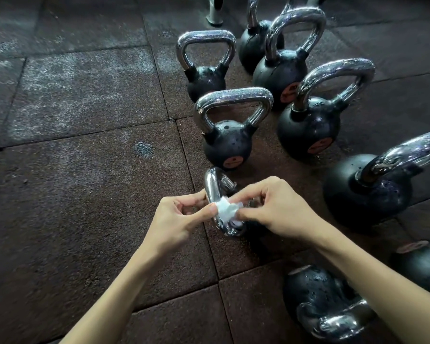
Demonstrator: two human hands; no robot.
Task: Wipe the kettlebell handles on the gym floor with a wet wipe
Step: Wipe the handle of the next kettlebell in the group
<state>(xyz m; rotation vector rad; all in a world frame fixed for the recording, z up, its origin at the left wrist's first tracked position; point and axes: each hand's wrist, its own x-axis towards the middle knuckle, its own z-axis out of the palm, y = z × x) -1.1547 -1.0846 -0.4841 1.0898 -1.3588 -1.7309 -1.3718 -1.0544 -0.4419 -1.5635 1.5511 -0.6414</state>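
White wipe pinched between curled left hand and right hand.

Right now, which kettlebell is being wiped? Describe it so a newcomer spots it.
Kettlebells cluster on the right of the rubber floor. Yours sits directly in front of the upright orange-labelled kettlebell. Only its chrome handle has a white wet wipe on it, pinched by the left hand and right hand.
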